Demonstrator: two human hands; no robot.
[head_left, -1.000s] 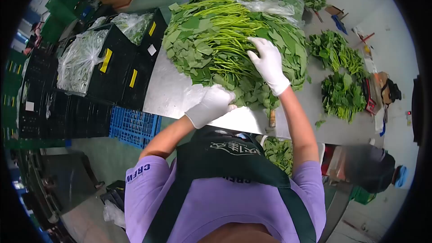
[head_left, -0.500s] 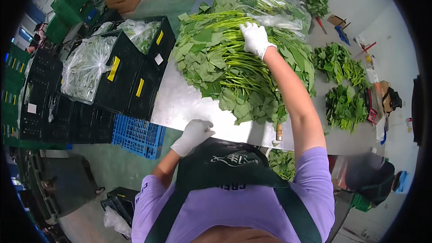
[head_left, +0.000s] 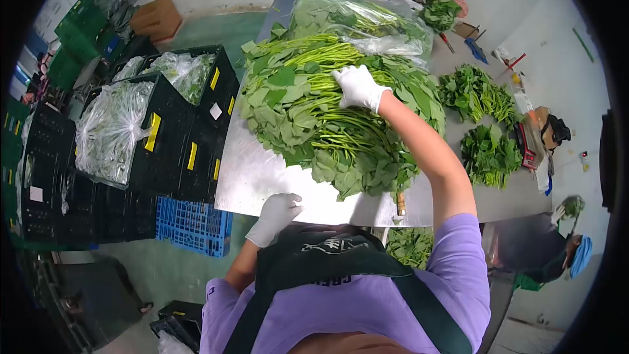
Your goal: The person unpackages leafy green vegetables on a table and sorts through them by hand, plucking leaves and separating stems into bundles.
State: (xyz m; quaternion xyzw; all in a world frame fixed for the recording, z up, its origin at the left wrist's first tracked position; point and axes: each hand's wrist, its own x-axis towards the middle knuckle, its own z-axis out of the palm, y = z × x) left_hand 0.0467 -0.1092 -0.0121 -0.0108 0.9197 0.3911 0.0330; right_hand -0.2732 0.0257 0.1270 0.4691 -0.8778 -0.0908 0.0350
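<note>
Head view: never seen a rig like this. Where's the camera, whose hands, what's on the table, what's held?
No machine here: one person works with two gloved hands. The camera sits on their head, looking forward and down, so their apron shows at the bottom.

On the metal table lies a big pile of leafy greens, with a clear plastic bag of greens behind it. Smaller bunches lie to the right.

The right hand is on the pile's stems; whether it grips any, I can't tell. The left hand is by the near edge, with nothing visible in it.
</note>
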